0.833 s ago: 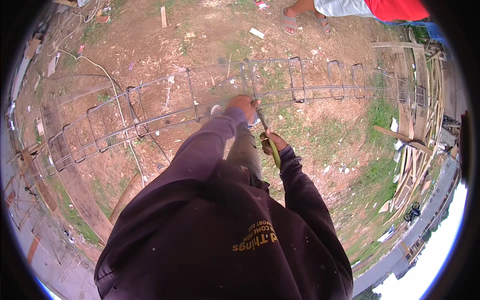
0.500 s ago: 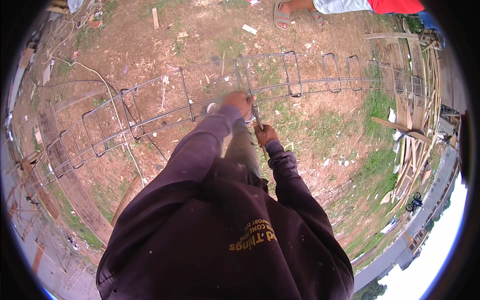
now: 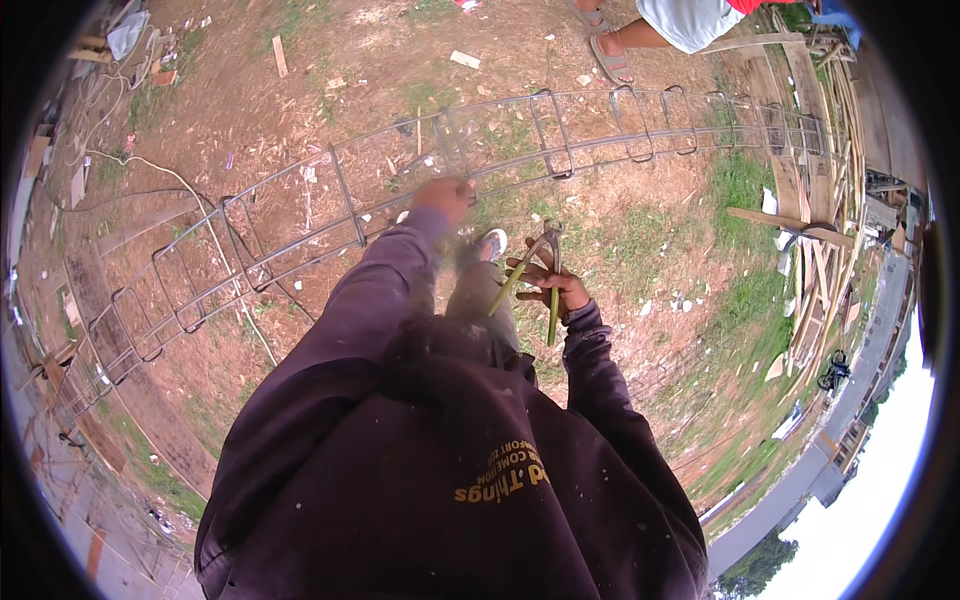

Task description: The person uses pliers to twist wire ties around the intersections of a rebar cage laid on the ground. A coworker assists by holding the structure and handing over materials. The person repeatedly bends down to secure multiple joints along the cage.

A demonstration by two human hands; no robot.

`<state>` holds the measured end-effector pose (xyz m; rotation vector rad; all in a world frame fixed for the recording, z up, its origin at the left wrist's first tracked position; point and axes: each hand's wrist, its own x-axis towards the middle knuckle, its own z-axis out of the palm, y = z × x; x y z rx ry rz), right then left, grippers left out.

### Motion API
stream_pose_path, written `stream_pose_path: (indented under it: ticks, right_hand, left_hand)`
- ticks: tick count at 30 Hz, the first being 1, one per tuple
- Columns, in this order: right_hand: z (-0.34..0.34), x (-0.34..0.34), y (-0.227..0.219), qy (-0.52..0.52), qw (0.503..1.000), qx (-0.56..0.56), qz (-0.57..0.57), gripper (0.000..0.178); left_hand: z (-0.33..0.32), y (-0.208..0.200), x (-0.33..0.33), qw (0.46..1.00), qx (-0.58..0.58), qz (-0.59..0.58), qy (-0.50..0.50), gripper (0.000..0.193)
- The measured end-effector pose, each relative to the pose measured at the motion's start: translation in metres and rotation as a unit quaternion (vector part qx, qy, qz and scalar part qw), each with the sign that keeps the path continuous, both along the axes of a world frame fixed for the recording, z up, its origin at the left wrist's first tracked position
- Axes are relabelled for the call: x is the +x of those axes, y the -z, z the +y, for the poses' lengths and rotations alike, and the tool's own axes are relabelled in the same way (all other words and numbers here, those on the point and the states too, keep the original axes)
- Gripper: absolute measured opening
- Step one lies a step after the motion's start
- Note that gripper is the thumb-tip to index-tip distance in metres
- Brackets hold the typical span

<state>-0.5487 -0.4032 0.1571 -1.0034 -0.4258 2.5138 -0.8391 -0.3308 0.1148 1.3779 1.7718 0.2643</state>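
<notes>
A long rebar cage [image 3: 600, 145] of thin rods and rectangular stirrups stretches across the view in front of me. My left hand [image 3: 447, 197] is closed around the cage's near rods, by a stirrup [image 3: 455, 145] that looks blurred; its fingertips are partly hidden. To the right and nearer to me, my right hand [image 3: 562, 285] holds pincers [image 3: 552, 240] with green handles. The handles are spread, with fingers passing between and around them. The pincers' metal head points away from me and stays apart from the cage.
Another person's leg and sandalled foot [image 3: 612, 58] stand beyond the cage. Planks and sticks [image 3: 825, 290] are piled at the right, and a wide board [image 3: 135, 370] lies under the cage's left part. A pale cord [image 3: 215, 215] crosses the ground among wood scraps.
The pincers have moved away from the left hand and the cage, and their handles have spread apart. The other person's feet have shifted right. My view has turned slightly.
</notes>
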Motion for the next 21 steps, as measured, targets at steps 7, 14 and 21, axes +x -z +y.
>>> stream_pose_path:
  ticks: [7,14,21]
  right_hand:
    - [-0.007,0.033,-0.004,-0.067,0.953,0.015,-0.296,0.051]
    - [-0.019,0.071,-0.034,-0.145,0.771,0.38,-0.49,0.051]
    - [-0.062,0.193,-0.156,0.059,0.75,0.442,-0.488,0.045]
  left_hand:
    - [-0.046,-0.051,-0.008,0.995,0.09,0.028,-0.002,0.036]
    - [-0.081,-0.067,0.069,0.99,0.022,-0.139,-0.002,0.035]
    - [-0.058,-0.065,0.186,0.975,0.069,-0.209,0.015,0.04]
